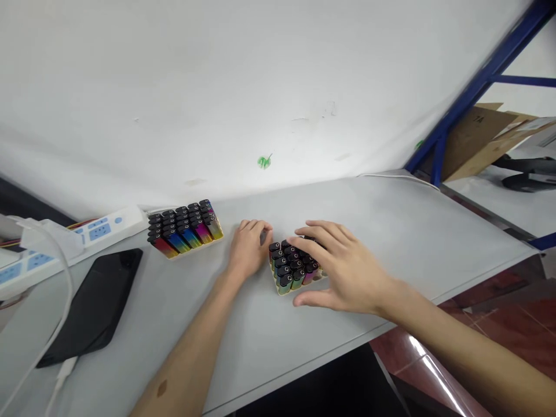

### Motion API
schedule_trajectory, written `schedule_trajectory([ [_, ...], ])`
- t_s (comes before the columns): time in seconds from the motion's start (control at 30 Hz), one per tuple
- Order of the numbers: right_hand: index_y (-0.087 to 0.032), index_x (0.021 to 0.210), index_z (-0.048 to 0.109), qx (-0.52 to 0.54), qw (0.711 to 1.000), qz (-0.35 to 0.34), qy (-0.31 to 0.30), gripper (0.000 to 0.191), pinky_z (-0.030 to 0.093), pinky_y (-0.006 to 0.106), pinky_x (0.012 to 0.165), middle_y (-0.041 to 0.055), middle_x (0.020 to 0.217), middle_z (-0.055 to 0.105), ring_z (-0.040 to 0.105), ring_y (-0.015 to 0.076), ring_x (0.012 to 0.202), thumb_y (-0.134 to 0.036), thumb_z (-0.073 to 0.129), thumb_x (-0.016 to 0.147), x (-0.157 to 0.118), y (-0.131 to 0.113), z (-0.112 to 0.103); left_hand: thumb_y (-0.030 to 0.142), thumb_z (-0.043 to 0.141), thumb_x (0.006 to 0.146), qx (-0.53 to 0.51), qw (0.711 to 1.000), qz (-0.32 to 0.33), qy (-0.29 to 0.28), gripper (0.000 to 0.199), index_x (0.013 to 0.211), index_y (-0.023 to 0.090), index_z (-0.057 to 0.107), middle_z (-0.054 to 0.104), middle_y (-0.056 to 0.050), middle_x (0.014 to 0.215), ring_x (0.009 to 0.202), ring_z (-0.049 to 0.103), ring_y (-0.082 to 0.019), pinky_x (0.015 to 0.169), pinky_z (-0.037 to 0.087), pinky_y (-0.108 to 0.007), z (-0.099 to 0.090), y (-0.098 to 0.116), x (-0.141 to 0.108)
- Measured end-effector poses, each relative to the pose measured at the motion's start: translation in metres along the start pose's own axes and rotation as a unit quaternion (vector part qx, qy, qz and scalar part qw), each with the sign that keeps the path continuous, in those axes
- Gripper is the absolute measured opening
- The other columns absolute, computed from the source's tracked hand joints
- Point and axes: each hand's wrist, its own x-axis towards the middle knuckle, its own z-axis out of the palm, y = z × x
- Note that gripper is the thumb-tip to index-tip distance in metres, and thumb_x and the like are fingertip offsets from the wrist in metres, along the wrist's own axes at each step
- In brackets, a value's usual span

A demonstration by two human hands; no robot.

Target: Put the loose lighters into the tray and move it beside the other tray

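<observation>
My right hand (pixel 343 266) is spread over the right part of a tray of lighters (pixel 297 266), its thumb low at the near side and its fingers reaching across the top. These lighters stand upright with black tops and shiny coloured bodies; my hand hides some of them. At the tray's left side my left hand (pixel 251 246) rests on the table, fingers curled in and thumb close to the index finger. Nothing shows in it. Further left stands a second tray of lighters (pixel 186 229), in rows of red, blue, purple and yellow bodies.
A black phone (pixel 98 301) with a white cable lies on the grey table (pixel 369 214) at the left. Behind it runs a white power strip (pixel 104 231) with plugs. A white wall backs the table. Blue frame bars (pixel 478 87) and cardboard boxes (pixel 478 136) stand at right.
</observation>
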Motion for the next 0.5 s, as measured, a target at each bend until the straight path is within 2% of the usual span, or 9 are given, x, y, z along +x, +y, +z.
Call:
schedule_trajectory([
  [0.1, -0.019, 0.144, 0.051, -0.007, 0.996, 0.004, -0.088, 0.097, 0.045, 0.051, 0.097, 0.0161, 0.126, 0.065, 0.059, 0.0374, 0.118, -0.088, 0.051, 0.076, 0.018, 0.004, 0.009, 0.024, 0.050, 0.096, -0.006, 1.000, 0.003, 0.002, 0.014, 0.093, 0.022, 0.064, 0.073, -0.007, 0.103, 0.103, 0.056, -0.028, 0.093, 0.046, -0.045, 0.000, 0.000, 0.000],
  [0.2, -0.019, 0.142, 0.052, -0.026, 0.990, 0.005, -0.135, 0.091, 0.046, 0.047, 0.082, 0.0144, 0.113, 0.068, 0.066, 0.0319, 0.094, -0.086, 0.047, 0.081, 0.029, 0.007, 0.019, 0.024, 0.050, 0.095, -0.014, 1.000, 0.006, 0.005, 0.015, 0.093, 0.022, 0.064, 0.073, -0.007, 0.103, 0.103, 0.057, -0.028, 0.092, 0.047, -0.045, 0.000, 0.000, -0.001],
  [0.3, -0.020, 0.141, 0.053, -0.037, 0.990, 0.001, -0.133, 0.087, 0.043, 0.044, 0.077, 0.0127, 0.108, 0.068, 0.065, 0.0303, 0.089, -0.085, 0.044, 0.083, 0.033, 0.008, 0.024, 0.024, 0.050, 0.095, -0.025, 1.000, 0.007, 0.006, 0.014, 0.092, 0.023, 0.064, 0.074, -0.006, 0.102, 0.102, 0.058, -0.028, 0.091, 0.047, -0.046, 0.000, -0.001, -0.001],
  [0.4, -0.022, 0.146, 0.048, -0.044, 0.991, -0.004, -0.124, 0.088, 0.041, 0.042, 0.075, 0.0124, 0.109, 0.068, 0.065, 0.0296, 0.088, -0.083, 0.044, 0.084, 0.037, 0.008, 0.026, 0.018, 0.052, 0.090, -0.038, 0.999, 0.001, 0.008, 0.013, 0.091, 0.023, 0.065, 0.074, -0.006, 0.100, 0.101, 0.059, -0.028, 0.090, 0.048, -0.045, -0.001, -0.003, -0.001],
  [0.5, -0.024, 0.145, 0.049, -0.052, 0.991, -0.003, -0.120, 0.085, 0.039, 0.040, 0.074, 0.0126, 0.110, 0.068, 0.065, 0.0286, 0.086, -0.083, 0.045, 0.084, 0.044, 0.010, 0.029, 0.018, 0.052, 0.089, -0.074, 0.997, -0.024, 0.022, 0.015, 0.091, 0.023, 0.066, 0.075, -0.005, 0.099, 0.101, 0.062, -0.027, 0.091, 0.050, -0.043, -0.004, -0.004, 0.001],
])
